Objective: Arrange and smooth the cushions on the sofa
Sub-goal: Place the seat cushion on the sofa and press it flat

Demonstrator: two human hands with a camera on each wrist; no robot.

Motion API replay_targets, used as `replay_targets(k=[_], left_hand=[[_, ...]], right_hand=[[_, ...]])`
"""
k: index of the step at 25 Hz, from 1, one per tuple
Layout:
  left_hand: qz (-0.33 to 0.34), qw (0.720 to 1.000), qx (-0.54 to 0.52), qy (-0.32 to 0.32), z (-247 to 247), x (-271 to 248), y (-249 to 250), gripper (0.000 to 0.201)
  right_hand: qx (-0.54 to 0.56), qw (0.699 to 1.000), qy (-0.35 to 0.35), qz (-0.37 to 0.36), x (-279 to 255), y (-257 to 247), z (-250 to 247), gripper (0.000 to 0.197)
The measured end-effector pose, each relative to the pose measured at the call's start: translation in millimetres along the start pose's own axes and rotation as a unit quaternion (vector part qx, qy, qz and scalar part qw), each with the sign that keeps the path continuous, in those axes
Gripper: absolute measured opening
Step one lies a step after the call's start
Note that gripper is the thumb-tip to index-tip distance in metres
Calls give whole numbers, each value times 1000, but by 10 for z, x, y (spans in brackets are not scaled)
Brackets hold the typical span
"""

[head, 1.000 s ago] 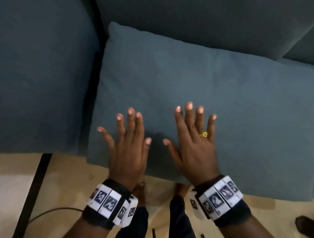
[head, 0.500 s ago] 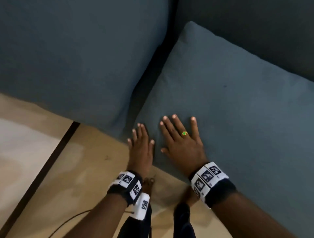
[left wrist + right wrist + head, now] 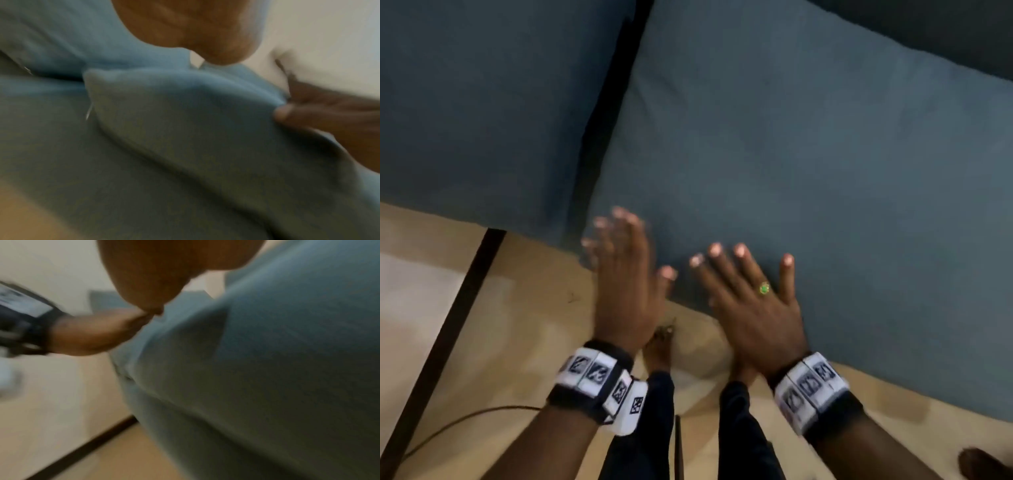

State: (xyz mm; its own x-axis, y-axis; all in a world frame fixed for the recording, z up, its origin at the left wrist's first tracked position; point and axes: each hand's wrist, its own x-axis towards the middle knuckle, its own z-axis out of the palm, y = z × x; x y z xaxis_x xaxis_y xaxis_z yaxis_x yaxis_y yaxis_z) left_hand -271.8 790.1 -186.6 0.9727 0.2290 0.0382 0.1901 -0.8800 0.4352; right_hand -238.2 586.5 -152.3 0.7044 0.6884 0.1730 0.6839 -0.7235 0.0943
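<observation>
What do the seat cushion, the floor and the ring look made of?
Seat cushion: blue-grey woven fabric, matte, with a fine grain and a soft rounded edge. Floor: pale wood or laminate, low sheen, with a dark inlaid strip; which of the two is unclear. Ring on the right hand: gold-coloured metal with a green stone, probably.
</observation>
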Motion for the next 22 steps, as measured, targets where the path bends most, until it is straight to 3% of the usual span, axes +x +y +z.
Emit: replay_targets(k=[2, 4, 5, 7, 9, 12, 14, 16, 17, 20, 22], left_hand=[[66, 994, 60, -66, 160, -166, 332, 106], [72, 995, 66, -35, 171, -202, 567, 95], [115, 991, 71, -23, 157, -201, 752, 89], [219, 967, 128, -38, 263, -218, 1135, 85], [272, 942, 178, -85, 487, -276, 1541, 92], [338, 926, 163, -37, 717, -299, 2174, 81], [380, 906, 184, -37, 915, -312, 2504, 83], [399, 893, 191, -78, 1062, -419, 2783, 90], [410, 888, 194, -74, 1115, -485, 2923, 88], [472, 871, 130, -46, 1201, -695, 3299, 74], [491, 846, 194, -71, 1365, -771, 3492, 84]], right_hand=[[25, 998, -17, 51, -231, 185, 5, 75], [55, 990, 69, 109, -406, 277, -52, 74], [49, 984, 91, 146, -551, 386, -83, 75], [34, 971, 44, 231, -848, 713, -47, 86], [47, 962, -11, 268, -1205, 976, -8, 88], [43, 942, 50, 330, -1601, 1234, -36, 70], [41, 912, 26, 407, -1828, 1421, -22, 75], [63, 905, -9, 420, -2081, 1618, -99, 81], [74, 901, 5, 427, -2191, 1730, -131, 80], [69, 849, 74, 518, -2449, 1947, -149, 74], [112, 845, 22, 522, -2623, 2047, -48, 72]])
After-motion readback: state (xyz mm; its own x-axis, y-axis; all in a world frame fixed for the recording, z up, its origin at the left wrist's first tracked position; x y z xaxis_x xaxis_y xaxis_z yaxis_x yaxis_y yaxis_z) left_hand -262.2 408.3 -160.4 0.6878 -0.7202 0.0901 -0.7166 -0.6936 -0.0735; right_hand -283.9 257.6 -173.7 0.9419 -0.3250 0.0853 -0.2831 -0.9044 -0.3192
